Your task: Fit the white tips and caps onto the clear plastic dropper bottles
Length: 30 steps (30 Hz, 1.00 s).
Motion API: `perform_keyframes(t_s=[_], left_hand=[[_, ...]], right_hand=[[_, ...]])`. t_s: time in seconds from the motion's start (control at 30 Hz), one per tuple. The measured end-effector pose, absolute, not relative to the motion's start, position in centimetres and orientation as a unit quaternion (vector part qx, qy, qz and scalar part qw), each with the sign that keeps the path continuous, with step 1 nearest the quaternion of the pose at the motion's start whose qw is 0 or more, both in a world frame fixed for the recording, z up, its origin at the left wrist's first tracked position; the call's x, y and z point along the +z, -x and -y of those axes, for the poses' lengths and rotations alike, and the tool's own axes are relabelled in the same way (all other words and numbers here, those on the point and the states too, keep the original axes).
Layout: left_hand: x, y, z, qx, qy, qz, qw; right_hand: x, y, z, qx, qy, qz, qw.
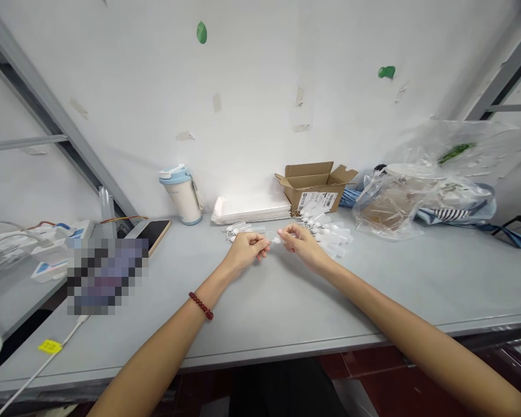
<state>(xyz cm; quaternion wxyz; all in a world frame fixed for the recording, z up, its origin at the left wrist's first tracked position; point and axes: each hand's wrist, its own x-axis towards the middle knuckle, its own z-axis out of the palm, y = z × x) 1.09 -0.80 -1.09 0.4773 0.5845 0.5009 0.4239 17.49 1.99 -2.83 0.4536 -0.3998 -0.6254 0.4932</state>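
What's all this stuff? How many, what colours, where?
Held piece: one, whitish, between hands
Small pieces: many, whitish, behind hands
Flat stack: one, white, by wall
Cardboard box: one, brown, beside stack
Cup: one, cream-blue, left of stack
Phone: one, dark, left
Blurred patch: one, purplish, near phone
Plastic bag: at least one, clear, right
Fabric: count unclear, blue, right
Electrical units: count unclear, white, far left
Cables: several, mostly white, left
Tag: one, yellow, on cable
Scraps: two, green, wall
Tape bits: several, beige, wall
Wall: one, white, back
Frames: two, grey, sides
Table: one, grey, centre
Bracelet: one, dark red, left wrist
Left hand, right hand: two, bare, centre
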Motion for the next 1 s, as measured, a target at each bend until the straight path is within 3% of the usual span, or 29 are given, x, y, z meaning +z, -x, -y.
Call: perform_keyframes(t_s=[0.13, 0.23, 0.43, 0.6, 0.7, 0.87, 1.0], left_hand=[[-0.7, -0.7, 0.4, 0.418, -0.595, -0.505, 0.464], [-0.8, 0.9, -0.6, 0.439, -0.597, -0.517, 0.429], [-2.3, 4.4, -3.3, 0.487, -0.567, -0.633, 0.201], [-2.7, 4.7, -3.7, 0.500, -0.594, -0.630, 0.015], [-2.4, 4.5, -3.1, 0.515, -0.598, -0.613, -0.046], [-2.0, 4.1, -2.2, 0.501, -0.636, -0.582, -0.072], [-2.0, 3.8, -2.1, 0.485, -0.661, -0.568, -0.074]], right_hand=[[-2.8, -17.6, -2.1, 0.457, 0.419, 0.655, 0.432], [-2.5, -18.0, -2.2, 0.357, 0.449, 0.702, 0.423], [-2.1, -19.8, -3.6, 0.154, 0.460, 0.774, 0.407], [-1.9, -21.9, -5.1, 0.064, 0.491, 0.795, 0.351], [-1.2, -22.8, -5.4, 0.045, 0.494, 0.796, 0.346], [0.4, -23.0, -4.4, 0.074, 0.498, 0.760, 0.411], [1.0, -23.2, -4.0, 0.058, 0.510, 0.785, 0.346]])
